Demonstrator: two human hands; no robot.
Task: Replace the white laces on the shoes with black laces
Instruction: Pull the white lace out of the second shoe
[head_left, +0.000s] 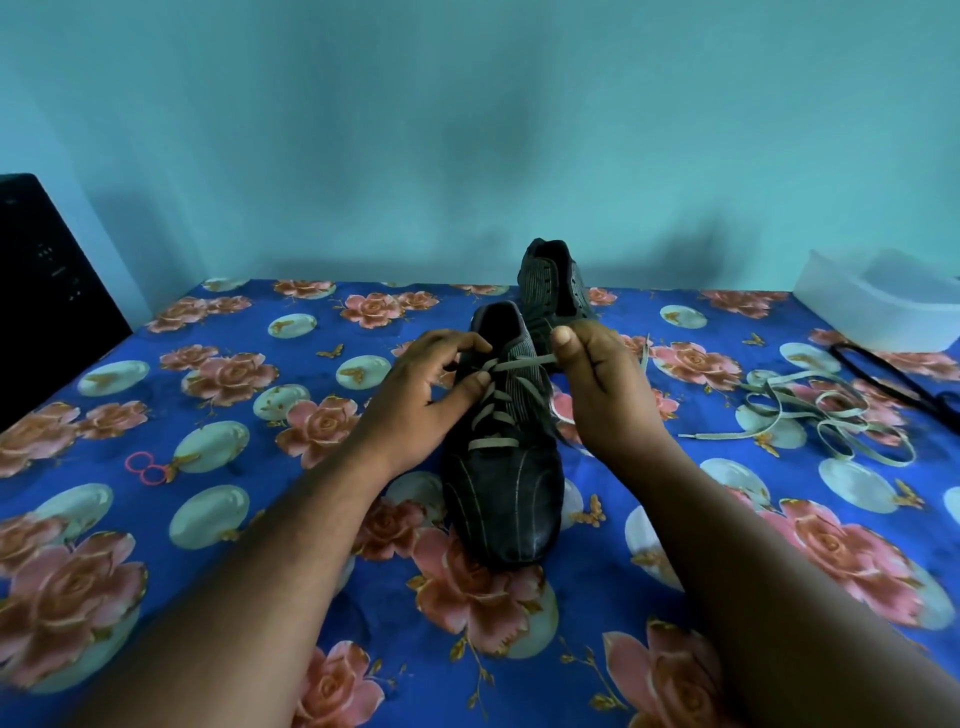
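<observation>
Mid-bed, near shoe (501, 467) toe toward me, white lace (493, 410) still threaded. My right hand (597, 374) pinches its end; left hand (431, 384) pinches the top crossing. Removed lace (826, 415) and black lace (893, 384) by right edge.

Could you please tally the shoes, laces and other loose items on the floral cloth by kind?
Shoes: 2 (near shoe, far shoe)
White laces: 2 (laced one, loose one)
Black laces: 1
Pink bands: 1 cluster
Clear tub: 1
Total: 7
</observation>
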